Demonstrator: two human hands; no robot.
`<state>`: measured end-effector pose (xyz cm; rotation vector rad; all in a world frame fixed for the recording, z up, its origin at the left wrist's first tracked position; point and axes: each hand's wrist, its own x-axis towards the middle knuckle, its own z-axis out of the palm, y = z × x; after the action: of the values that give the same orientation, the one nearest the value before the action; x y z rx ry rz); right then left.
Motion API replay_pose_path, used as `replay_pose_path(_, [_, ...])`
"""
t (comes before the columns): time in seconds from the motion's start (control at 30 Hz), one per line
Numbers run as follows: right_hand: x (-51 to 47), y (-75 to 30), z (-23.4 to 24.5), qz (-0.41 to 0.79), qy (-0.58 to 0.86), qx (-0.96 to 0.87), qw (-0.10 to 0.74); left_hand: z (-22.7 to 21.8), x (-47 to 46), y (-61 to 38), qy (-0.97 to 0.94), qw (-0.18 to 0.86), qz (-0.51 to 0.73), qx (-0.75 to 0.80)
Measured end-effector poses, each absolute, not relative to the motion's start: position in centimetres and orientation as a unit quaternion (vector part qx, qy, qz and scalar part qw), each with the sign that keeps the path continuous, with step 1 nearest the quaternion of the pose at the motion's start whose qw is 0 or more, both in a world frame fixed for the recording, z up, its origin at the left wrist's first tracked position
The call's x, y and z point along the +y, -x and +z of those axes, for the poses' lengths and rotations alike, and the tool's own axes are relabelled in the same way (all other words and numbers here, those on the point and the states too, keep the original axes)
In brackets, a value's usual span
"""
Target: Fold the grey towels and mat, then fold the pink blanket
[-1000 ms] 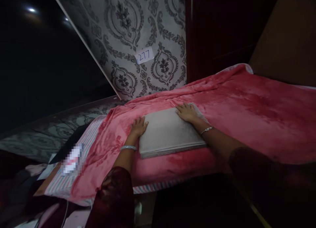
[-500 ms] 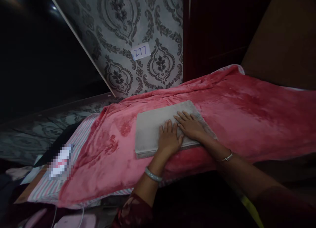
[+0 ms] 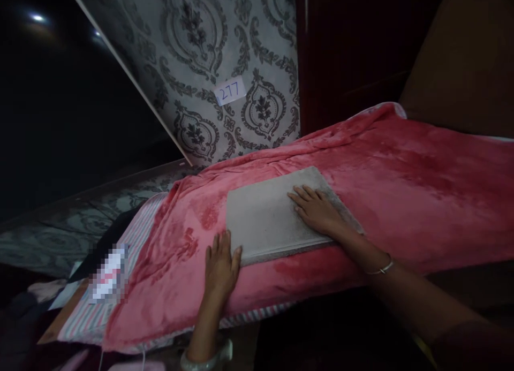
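Note:
A folded grey cloth point(image 3: 265, 218) lies flat on a pink plush blanket point(image 3: 401, 178) that covers a raised surface. My right hand point(image 3: 317, 209) rests palm down on the right part of the grey cloth, fingers stretched out. My left hand point(image 3: 220, 266) lies flat on the pink blanket at the cloth's near left corner, fingers extended, thumb touching the cloth's edge. Neither hand holds anything.
A striped sheet point(image 3: 120, 264) shows under the blanket's left edge. Behind stands a wall with grey damask wallpaper point(image 3: 217, 66) and a paper label reading 277 point(image 3: 230, 91). A dark wooden panel point(image 3: 353, 50) is at the back right. The near floor is dark.
My left hand has come off the top of the grey cloth and moved down-left onto the blanket by its near corner. My right hand has stayed on the cloth.

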<state>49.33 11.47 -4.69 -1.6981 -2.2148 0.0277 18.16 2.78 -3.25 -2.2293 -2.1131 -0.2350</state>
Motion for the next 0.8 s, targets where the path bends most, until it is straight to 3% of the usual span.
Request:
replay_pose_path(0.2, [13.2, -50.6, -3.4, 0.081, 0.582, -0.784, 0.202, 0.0, 5.0, -18.3, 0.716, 0.088, -0.090, -0.687])
replay_pose_path(0.3, [15.8, -51.4, -2.0, 0.090, 0.593, -0.752, 0.275, 2.9, 7.9, -22.2, 0.747, 0.097, -0.077, -0.653])
replay_pose_path(0.47, [20.5, -50.5, -1.0, 0.090, 0.608, -0.660, 0.432, 5.6, 14.8, -31.7, 0.821, 0.010, -0.039, -0.569])
replay_pose_path(0.57, [22.1, -49.7, -2.5, 0.097, 0.613, -0.624, 0.475, 4.1, 18.1, -35.7, 0.840, -0.010, -0.031, -0.541])
replay_pose_path(0.8, [23.3, -50.0, -6.0, 0.125, 0.600, -0.595, 0.519, -1.4, 19.6, -37.4, 0.858, 0.052, -0.064, -0.507])
